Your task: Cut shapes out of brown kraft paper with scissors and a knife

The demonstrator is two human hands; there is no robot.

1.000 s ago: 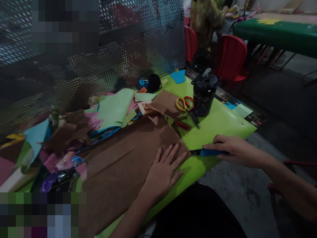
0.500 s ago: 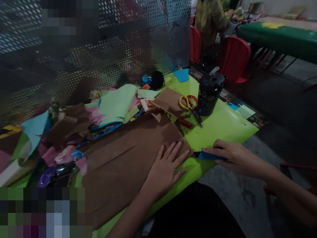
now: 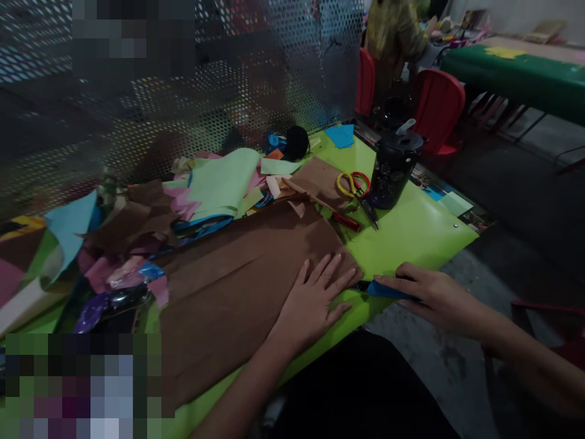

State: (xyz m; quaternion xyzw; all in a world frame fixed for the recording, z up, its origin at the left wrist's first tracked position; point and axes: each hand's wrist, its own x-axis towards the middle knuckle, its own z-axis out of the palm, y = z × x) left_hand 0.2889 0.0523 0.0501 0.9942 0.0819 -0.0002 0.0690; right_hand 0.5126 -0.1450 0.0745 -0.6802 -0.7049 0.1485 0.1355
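My left hand (image 3: 311,302) lies flat with fingers spread on a large folded brown sheet (image 3: 223,292), close to its right end. Whether the sheet is paper or cloth I cannot tell. In my right hand (image 3: 429,296) is a blue utility knife (image 3: 386,290), gripped near the table's front edge. Its dark tip meets the sheet's right corner, just beyond my left fingertips. Behind the hands lie scissors (image 3: 368,204) with one yellow and one red handle loop, and a small red item (image 3: 347,222) at the sheet's edge.
A dark lidded mug (image 3: 393,174) stands on the lime-green table cover (image 3: 425,225). Paper scraps (image 3: 223,183) in several colours pile along the perforated metal panel (image 3: 274,73). Red chairs (image 3: 436,110), a green-covered table (image 3: 512,76) and a person (image 3: 393,36) are farther back.
The whole view has shifted slightly, so things sit a little farther right. Both hands, the utility knife and the brown sheet keep nearly the same positions relative to each other.
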